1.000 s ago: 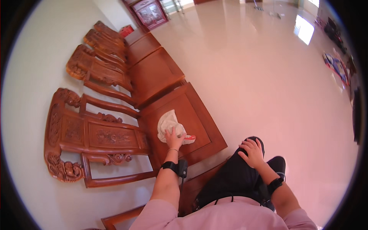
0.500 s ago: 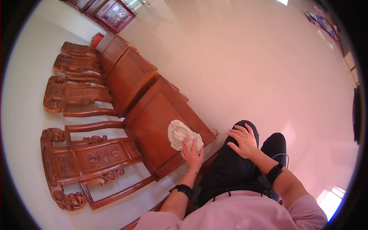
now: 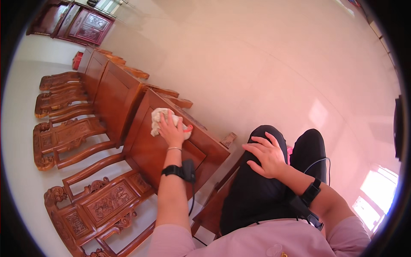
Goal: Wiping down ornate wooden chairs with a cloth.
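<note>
My left hand (image 3: 172, 132) presses a crumpled off-white cloth (image 3: 157, 121) onto the brown wooden seat (image 3: 180, 169) of the nearest chair. Its fingers spread over the cloth and grip it against the seat, close to the far edge. A reddish bit shows at the cloth's right side, beside my fingers. Part of the cloth is hidden under my palm. My right hand (image 3: 269, 160) rests on my black-trousered thigh (image 3: 248, 199), open, with nothing in it and the fingers apart.
The nearest chair's carved back (image 3: 107, 199) stands on the left. More matching wooden seats (image 3: 117, 92) continue in a row along the white wall. A small red box (image 3: 77, 60) sits beyond them, near a dark carved cabinet (image 3: 92, 25). Pale glossy floor (image 3: 257, 73) stretches to the right.
My left hand has slid the cloth forward across the seat, toward its far edge, with the arm now stretched out. My right hand stays on my leg. The view has shifted.
</note>
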### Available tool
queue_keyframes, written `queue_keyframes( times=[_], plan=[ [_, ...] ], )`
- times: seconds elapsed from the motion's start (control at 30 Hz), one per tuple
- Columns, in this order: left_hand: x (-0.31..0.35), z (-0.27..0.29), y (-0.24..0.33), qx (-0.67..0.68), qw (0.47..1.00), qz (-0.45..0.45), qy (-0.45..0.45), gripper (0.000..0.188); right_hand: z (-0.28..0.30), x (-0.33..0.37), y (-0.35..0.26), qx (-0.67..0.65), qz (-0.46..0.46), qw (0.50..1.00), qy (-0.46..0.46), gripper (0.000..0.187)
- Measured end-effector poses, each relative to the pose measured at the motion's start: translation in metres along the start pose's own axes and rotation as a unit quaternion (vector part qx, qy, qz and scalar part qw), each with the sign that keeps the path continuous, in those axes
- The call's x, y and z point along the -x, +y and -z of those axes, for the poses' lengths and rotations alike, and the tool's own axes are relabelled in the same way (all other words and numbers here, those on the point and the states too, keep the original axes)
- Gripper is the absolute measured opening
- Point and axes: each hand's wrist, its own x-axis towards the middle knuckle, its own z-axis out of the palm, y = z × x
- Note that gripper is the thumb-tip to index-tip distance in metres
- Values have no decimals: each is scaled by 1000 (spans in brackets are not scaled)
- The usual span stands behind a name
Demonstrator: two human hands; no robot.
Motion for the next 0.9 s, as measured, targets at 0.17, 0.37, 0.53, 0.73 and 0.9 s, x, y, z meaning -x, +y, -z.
queue_keyframes(
  times=[0.17, 0.37, 0.53, 0.73, 0.9],
  plan=[
    [-51, -6, -36, 4, 999, -35, 5, 56, -1, -1, 0, -9, -1, 1000, 3, 44],
    [-85, -11, -63, -16, 999, -1, -42, 57, -3, -5, 0, -19, -1, 1000, 19, 43],
    [-85, -12, -62, -37, 993, 52, -100, 63, -2, -1, 1, -4, 0, 1000, 29, 39],
    [-5, -1, -24, 3, 996, -11, -92, 65, -7, 0, -1, 6, 3, 999, 38, 30],
    [100, 26, 33, 8, 992, -49, -113, 65, -8, 5, -1, 20, 16, 998, 55, 27]
  ],
)
